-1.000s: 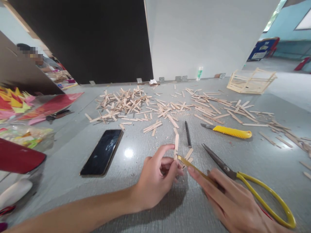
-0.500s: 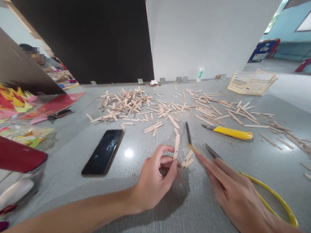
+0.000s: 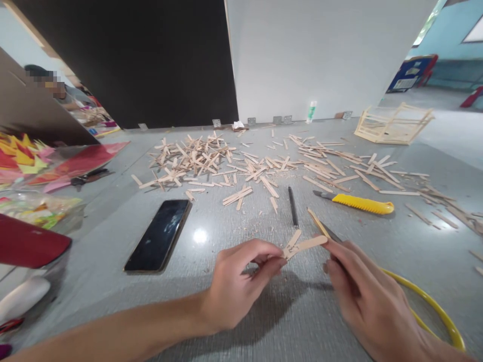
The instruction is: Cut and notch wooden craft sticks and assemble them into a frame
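My left hand (image 3: 241,281) is closed in a pinch on short wooden craft sticks (image 3: 307,245), which fan out to the right from the fingertips. Dark marks show where the sticks meet. In my right hand (image 3: 372,296) are scissors, their narrow blades pointing away from me and a yellow handle loop (image 3: 433,299) standing out behind the hand. My right fingertips come close to the end of the longer stick; whether they touch it I cannot tell. Just beyond the sticks lies a black pen (image 3: 293,206). A yellow utility knife (image 3: 358,203) rests further right with its blade out.
Many loose craft sticks (image 3: 196,158) are scattered across the grey tabletop. A phone (image 3: 158,236) lies left of my hands. At the back stand a glue stick (image 3: 311,111) and a stick frame (image 3: 392,128), before upright panels. A person (image 3: 64,93) sits far left.
My left hand has turned the longer stick from nearly upright to pointing right. My right hand has shifted slightly right and down, and the scissor blades are now closer together.
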`<action>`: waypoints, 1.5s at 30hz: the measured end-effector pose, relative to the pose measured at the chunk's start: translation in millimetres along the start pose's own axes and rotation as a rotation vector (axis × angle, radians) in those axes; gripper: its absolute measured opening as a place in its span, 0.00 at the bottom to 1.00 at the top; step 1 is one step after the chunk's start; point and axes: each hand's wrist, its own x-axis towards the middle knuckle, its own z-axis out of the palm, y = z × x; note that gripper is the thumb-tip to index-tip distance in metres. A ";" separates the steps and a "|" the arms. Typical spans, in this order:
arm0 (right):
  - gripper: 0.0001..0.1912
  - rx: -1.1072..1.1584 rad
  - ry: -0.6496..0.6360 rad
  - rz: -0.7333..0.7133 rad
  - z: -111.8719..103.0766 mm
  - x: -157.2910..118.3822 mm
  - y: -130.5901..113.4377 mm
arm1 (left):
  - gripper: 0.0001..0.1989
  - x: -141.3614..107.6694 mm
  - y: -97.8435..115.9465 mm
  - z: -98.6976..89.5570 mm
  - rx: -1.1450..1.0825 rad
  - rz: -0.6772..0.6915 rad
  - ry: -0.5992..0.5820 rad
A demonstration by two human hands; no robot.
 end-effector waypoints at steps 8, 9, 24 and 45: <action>0.15 0.032 -0.055 0.038 0.1 3.6 -1.4 | 0.05 1.1 -1.8 -0.7 0.045 0.110 0.012; 0.15 0.039 -0.064 0.044 0.5 3.9 -1.2 | 0.05 1.0 -2.4 -0.8 0.053 0.114 0.011; 0.20 0.089 -0.131 0.037 -1.4 7.8 -2.6 | 0.13 1.3 -5.1 0.8 0.122 0.245 -0.071; 0.21 0.110 -0.123 0.009 1.5 4.1 2.1 | 0.17 2.6 -2.2 -1.4 -0.021 -0.173 -0.189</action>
